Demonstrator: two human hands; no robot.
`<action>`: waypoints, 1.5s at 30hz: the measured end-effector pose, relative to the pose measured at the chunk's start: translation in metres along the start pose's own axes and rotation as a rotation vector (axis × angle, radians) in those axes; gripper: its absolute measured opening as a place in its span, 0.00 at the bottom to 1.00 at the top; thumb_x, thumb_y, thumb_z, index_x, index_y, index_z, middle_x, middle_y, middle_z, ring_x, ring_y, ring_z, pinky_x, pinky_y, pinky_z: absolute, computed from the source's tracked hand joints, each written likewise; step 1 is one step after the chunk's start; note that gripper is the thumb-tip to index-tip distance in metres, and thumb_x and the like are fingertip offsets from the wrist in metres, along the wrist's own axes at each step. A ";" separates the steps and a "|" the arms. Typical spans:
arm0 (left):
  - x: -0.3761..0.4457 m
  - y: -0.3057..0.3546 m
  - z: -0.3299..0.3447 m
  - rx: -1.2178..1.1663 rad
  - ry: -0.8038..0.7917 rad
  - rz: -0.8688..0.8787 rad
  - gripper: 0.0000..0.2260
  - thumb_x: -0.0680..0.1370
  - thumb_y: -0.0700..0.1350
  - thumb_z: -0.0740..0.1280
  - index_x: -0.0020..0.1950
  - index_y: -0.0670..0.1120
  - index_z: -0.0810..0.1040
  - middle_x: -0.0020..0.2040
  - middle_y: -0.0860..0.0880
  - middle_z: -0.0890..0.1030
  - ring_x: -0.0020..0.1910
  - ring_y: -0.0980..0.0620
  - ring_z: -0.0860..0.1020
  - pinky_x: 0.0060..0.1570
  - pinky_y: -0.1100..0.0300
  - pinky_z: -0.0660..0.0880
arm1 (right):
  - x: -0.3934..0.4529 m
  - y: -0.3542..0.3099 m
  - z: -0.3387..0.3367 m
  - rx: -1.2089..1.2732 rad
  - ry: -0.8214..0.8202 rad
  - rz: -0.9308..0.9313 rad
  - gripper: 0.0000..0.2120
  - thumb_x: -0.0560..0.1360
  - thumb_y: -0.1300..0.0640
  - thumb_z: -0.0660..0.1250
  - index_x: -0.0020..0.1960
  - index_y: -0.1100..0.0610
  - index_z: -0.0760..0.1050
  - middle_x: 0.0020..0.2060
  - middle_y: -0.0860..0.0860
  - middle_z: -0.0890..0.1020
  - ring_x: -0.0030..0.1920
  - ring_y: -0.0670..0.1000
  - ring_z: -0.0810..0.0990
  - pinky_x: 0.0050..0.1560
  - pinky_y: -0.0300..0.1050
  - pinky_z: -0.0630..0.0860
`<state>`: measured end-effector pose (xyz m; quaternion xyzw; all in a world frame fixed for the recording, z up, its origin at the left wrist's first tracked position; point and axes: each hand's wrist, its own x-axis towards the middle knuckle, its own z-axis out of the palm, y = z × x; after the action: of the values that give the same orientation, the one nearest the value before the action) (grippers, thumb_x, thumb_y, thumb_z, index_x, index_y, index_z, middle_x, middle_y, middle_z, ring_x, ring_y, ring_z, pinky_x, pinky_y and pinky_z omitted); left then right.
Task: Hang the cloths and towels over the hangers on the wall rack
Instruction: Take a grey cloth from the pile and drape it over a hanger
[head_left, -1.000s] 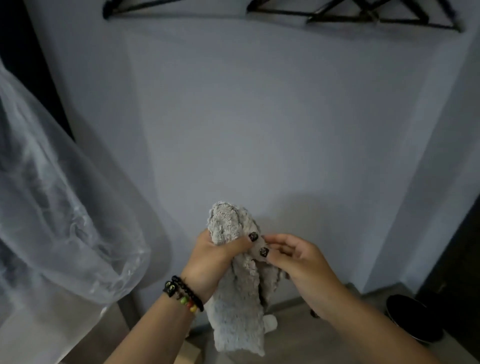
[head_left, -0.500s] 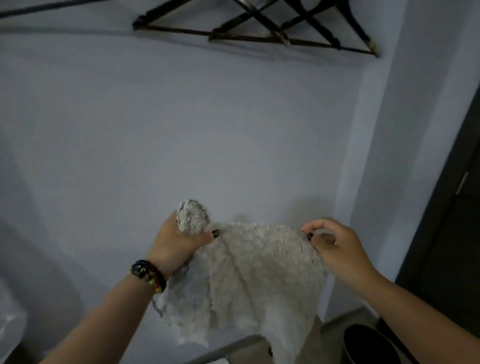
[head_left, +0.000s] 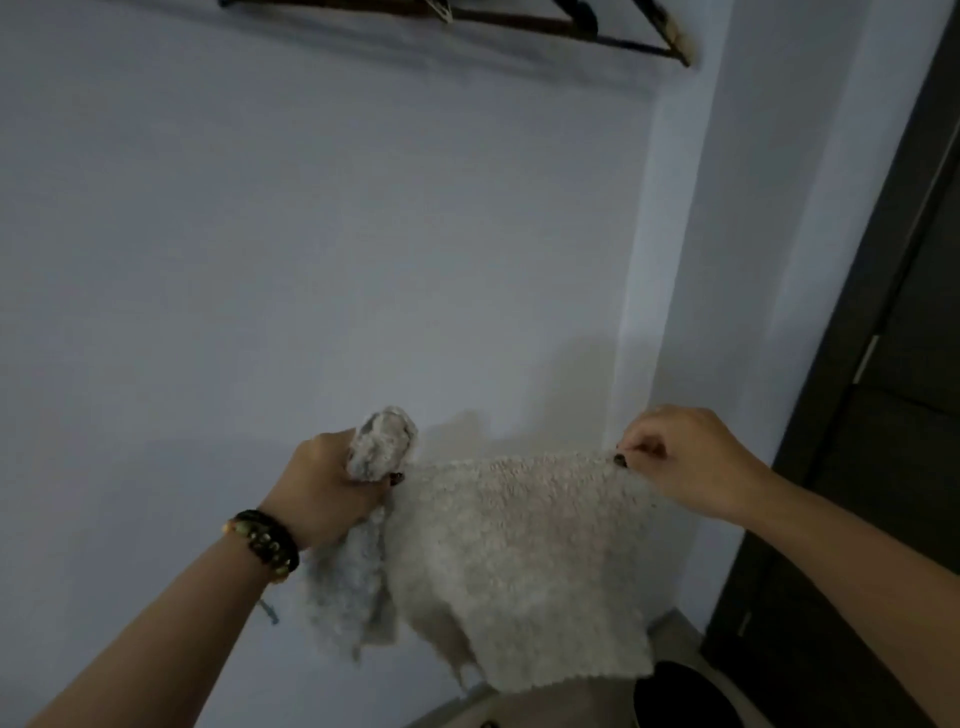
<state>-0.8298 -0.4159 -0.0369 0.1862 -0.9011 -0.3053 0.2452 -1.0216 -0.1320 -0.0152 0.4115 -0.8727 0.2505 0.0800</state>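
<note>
Domestic interior, corner of a room in a home. Plain pale painted wall (head_left: 311, 260); dark hangers (head_left: 597, 36) on a rack at its top edge; dark door (head_left: 893, 415) at right; fluffy towel (head_left: 519, 561) in hand.

The floor (head_left: 670, 631) shows at the bottom right, with a dark round object (head_left: 680, 693), perhaps a bin, on it.

The top edge crops the dark wooden hangers (head_left: 545, 23) above my fluffy off-white towel (head_left: 519, 561), blurring their shapes
</note>
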 end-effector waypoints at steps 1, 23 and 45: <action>0.010 -0.003 0.010 0.031 -0.006 0.022 0.11 0.72 0.38 0.72 0.33 0.39 0.73 0.31 0.44 0.78 0.29 0.51 0.74 0.33 0.58 0.71 | 0.010 0.008 0.002 0.036 0.034 0.026 0.05 0.75 0.63 0.68 0.42 0.58 0.81 0.40 0.49 0.82 0.41 0.44 0.79 0.41 0.31 0.72; 0.243 0.027 0.087 -1.040 -0.095 -0.545 0.19 0.69 0.49 0.72 0.56 0.41 0.82 0.52 0.40 0.84 0.51 0.38 0.82 0.54 0.45 0.77 | 0.225 0.114 -0.007 0.654 0.074 0.266 0.11 0.74 0.68 0.63 0.40 0.58 0.82 0.36 0.62 0.79 0.33 0.53 0.76 0.31 0.43 0.75; 0.300 0.136 0.163 -1.065 0.351 -0.506 0.20 0.64 0.42 0.72 0.54 0.36 0.81 0.49 0.37 0.84 0.48 0.37 0.83 0.49 0.47 0.78 | 0.364 0.194 -0.032 0.564 0.062 -0.576 0.08 0.68 0.46 0.66 0.37 0.49 0.79 0.48 0.44 0.81 0.52 0.44 0.80 0.52 0.38 0.72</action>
<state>-1.1888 -0.3856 0.0353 0.2935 -0.4989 -0.7272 0.3690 -1.4068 -0.2586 0.0662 0.6372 -0.6159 0.4598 0.0574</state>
